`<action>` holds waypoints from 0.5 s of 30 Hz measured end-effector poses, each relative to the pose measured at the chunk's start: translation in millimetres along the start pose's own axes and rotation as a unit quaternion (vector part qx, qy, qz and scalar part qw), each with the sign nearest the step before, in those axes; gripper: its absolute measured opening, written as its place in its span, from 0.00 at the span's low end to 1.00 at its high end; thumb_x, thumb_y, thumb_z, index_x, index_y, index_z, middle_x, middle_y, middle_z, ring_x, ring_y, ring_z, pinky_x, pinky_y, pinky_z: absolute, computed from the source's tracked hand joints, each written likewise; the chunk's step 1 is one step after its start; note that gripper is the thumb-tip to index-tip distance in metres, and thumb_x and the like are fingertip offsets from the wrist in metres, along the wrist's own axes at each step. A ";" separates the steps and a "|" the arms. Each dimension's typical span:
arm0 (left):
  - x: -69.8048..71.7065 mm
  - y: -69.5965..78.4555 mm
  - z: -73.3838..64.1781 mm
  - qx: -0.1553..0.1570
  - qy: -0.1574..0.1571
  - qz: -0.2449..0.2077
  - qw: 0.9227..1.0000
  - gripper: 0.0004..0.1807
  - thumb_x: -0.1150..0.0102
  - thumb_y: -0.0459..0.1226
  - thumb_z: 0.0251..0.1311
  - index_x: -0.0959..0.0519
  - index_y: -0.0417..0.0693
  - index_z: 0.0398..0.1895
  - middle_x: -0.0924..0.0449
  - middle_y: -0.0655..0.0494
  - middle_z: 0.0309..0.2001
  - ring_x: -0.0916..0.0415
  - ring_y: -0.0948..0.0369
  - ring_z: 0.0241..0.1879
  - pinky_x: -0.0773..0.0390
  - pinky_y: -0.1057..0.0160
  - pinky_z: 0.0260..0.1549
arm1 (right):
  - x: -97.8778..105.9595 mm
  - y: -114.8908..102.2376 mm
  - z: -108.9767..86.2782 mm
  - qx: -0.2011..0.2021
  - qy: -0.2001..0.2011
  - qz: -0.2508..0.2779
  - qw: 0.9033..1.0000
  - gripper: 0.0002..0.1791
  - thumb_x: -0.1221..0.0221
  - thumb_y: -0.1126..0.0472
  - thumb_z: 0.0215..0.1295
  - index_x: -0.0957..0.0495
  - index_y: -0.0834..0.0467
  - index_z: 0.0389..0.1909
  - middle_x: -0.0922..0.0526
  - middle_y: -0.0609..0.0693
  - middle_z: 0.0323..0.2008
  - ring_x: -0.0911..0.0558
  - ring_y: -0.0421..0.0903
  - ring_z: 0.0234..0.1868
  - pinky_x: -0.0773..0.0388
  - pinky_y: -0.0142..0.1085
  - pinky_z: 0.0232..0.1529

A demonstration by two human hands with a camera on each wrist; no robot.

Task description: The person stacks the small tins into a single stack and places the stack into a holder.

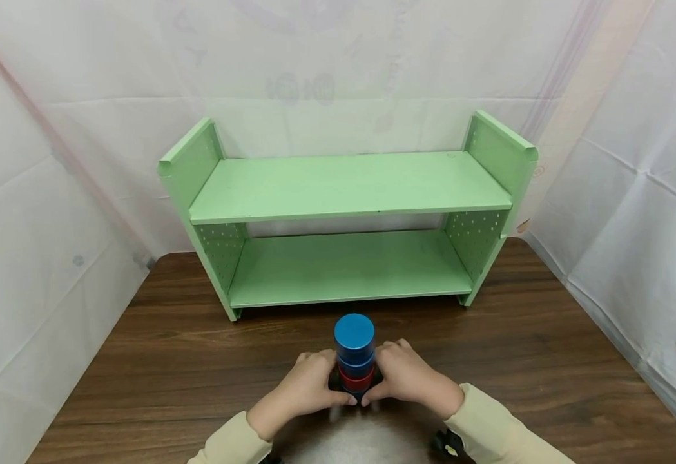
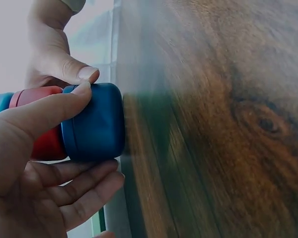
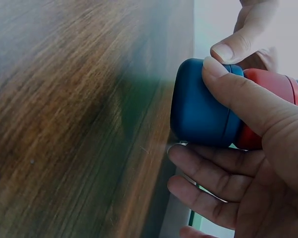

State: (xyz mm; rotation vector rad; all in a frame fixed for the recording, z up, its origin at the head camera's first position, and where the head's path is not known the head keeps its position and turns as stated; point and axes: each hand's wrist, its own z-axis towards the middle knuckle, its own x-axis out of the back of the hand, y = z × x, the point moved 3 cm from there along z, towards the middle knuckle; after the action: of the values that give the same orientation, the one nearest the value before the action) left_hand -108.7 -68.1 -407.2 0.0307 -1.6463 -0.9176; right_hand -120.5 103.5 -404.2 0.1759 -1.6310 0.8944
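A stack of small round canisters stands upright at the table's front middle, between both hands. On top is a blue canister (image 1: 354, 332), with a red canister (image 1: 356, 383) below it. Lowest comes another blue canister (image 2: 100, 121), its rounded base close to the wood. My left hand (image 1: 312, 383) grips the stack from the left, my right hand (image 1: 403, 376) from the right. In the right wrist view both thumbs lie along the lowest blue canister (image 3: 198, 106), tips nearly meeting. The other fingers curl behind the stack, partly hidden in the head view.
Behind the hands, a green two-tier shelf (image 1: 349, 187) with perforated side panels stands on the dark wooden table (image 1: 164, 361). White printed sheeting (image 1: 338, 77) hangs at the back and both sides. Black gear (image 1: 449, 444) sits under the right wrist.
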 end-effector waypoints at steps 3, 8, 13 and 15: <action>1.4 0.8 -0.1 0.004 0.001 -0.011 1.000 0.29 0.24 0.47 0.42 0.22 0.48 0.50 0.17 0.56 0.45 0.21 0.58 0.46 0.32 0.47 0.45 | 2.4 -1.5 -0.2 0.003 -0.002 -0.007 1.000 0.27 0.25 0.46 0.40 0.18 0.54 0.42 0.15 0.44 0.36 0.22 0.43 0.38 0.34 0.42 0.40; 5.2 4.1 -1.2 0.013 0.005 -0.028 1.000 0.29 0.24 0.46 0.41 0.21 0.48 0.49 0.17 0.55 0.44 0.21 0.57 0.44 0.32 0.45 0.45 | 5.8 -2.9 -0.7 0.007 0.001 -0.014 1.000 0.28 0.25 0.45 0.40 0.18 0.54 0.43 0.15 0.44 0.36 0.22 0.42 0.38 0.33 0.42 0.41; 9.8 7.4 -2.2 0.016 0.000 -0.040 0.999 0.29 0.24 0.46 0.41 0.21 0.47 0.48 0.17 0.55 0.43 0.20 0.57 0.43 0.32 0.45 0.43 | 8.4 -4.3 -1.0 0.008 0.000 -0.006 1.000 0.28 0.25 0.45 0.41 0.18 0.53 0.43 0.15 0.43 0.36 0.22 0.42 0.38 0.34 0.41 0.40; 12.1 7.9 -2.4 0.014 -0.002 -0.040 0.999 0.29 0.24 0.46 0.41 0.21 0.47 0.48 0.16 0.55 0.43 0.20 0.58 0.42 0.32 0.46 0.42 | 9.0 -5.2 -0.2 0.008 -0.001 -0.004 1.000 0.28 0.26 0.45 0.41 0.18 0.53 0.44 0.15 0.43 0.37 0.22 0.41 0.39 0.34 0.41 0.41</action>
State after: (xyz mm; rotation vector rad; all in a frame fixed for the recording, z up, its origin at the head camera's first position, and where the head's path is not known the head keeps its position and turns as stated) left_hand -106.9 -69.8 -392.7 0.1163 -1.6716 -0.9553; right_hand -120.0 103.2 -393.8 0.1943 -1.6250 0.9027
